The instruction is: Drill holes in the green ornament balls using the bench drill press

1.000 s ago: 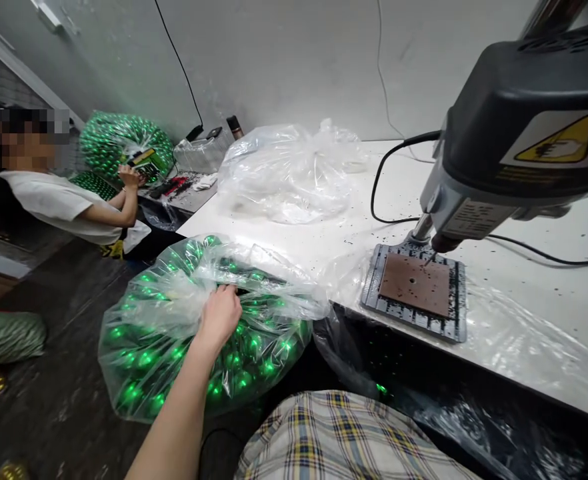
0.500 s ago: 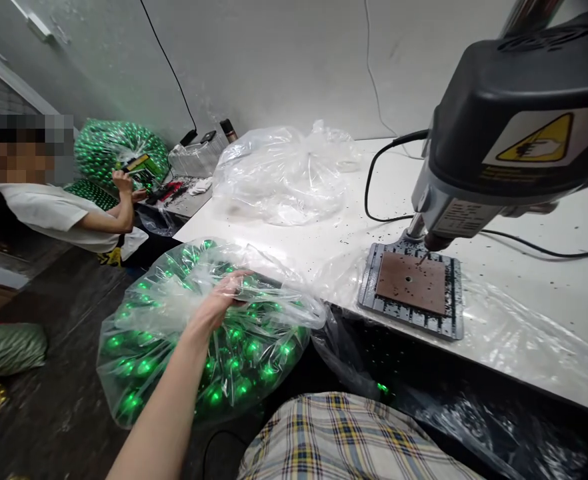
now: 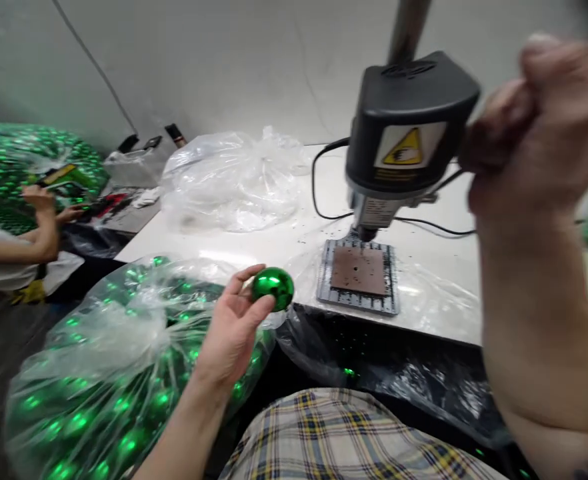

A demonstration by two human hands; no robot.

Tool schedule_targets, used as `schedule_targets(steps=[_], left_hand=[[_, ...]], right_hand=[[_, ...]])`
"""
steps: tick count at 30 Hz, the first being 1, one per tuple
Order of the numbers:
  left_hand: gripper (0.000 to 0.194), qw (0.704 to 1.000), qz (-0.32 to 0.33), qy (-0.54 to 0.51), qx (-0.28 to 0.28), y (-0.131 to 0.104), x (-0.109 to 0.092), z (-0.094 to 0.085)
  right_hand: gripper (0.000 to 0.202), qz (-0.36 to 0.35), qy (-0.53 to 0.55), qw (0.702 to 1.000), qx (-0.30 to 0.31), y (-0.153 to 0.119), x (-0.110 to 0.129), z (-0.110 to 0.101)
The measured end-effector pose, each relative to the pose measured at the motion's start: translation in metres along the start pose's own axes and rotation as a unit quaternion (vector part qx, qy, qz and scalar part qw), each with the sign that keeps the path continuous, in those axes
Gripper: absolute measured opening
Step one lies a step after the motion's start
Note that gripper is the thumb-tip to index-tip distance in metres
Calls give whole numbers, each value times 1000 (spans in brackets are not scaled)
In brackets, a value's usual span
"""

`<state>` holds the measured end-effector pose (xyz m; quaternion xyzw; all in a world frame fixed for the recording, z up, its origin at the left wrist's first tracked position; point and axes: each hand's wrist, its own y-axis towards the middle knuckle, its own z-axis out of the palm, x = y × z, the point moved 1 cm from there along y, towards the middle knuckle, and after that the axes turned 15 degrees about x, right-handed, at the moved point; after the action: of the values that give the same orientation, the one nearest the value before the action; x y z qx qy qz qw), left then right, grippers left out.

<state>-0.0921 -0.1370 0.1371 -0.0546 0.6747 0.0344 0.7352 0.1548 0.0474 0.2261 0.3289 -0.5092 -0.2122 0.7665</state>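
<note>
A shiny green ball (image 3: 274,285) is held between the thumb and fingers of my left hand (image 3: 234,327), over the table's front edge. Beside that hand is a clear plastic bag (image 3: 109,347) full of green balls. My right hand (image 3: 539,127) is raised at the upper right, blurred, its fingers curled around a dark handle (image 3: 484,147) at the side of the drill press (image 3: 414,127). Under the drill lies a brown board (image 3: 359,270) with a hole in it, on a grey slotted base (image 3: 324,293) strewn with dark chips.
A large crumpled clear bag (image 3: 234,180) rests on the white table (image 3: 294,233). At the left, a person's hands (image 3: 44,200) are beside another bag of green balls (image 3: 19,160). A black cable (image 3: 319,193) loops behind the drill. Plastic sheeting (image 3: 449,393) hangs below the edge.
My left hand has come out of the bag with a green ball. My right hand has come into view at the drill's handle. The view has shifted rightward.
</note>
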Motion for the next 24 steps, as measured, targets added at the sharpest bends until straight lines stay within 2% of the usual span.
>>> schedule_targets(steps=[2, 4, 8, 11, 18, 21, 24], left_hand=[[59, 999, -4, -17, 38, 34, 30, 33], [59, 999, -4, -17, 42, 63, 60, 56], [56, 999, -1, 5, 52, 102, 102, 76], [51, 996, 20, 35, 77, 114, 115, 84], [45, 979, 109, 145, 91, 129, 138, 98], [45, 964, 157, 192, 91, 131, 142, 100], [46, 955, 179, 205, 121, 129, 142, 103]], right_hand=[[36, -35, -7, 999, -11, 2, 1, -3], [37, -42, -6, 999, -1, 4, -4, -3], [46, -30, -8, 999, 15, 5, -11, -4], [49, -24, -22, 999, 18, 6, -11, -6], [49, -14, -49, 998, 26, 5, -8, -6], [46, -14, -43, 999, 28, 4, -7, -5], [45, -16, -50, 998, 33, 3, -6, -6]])
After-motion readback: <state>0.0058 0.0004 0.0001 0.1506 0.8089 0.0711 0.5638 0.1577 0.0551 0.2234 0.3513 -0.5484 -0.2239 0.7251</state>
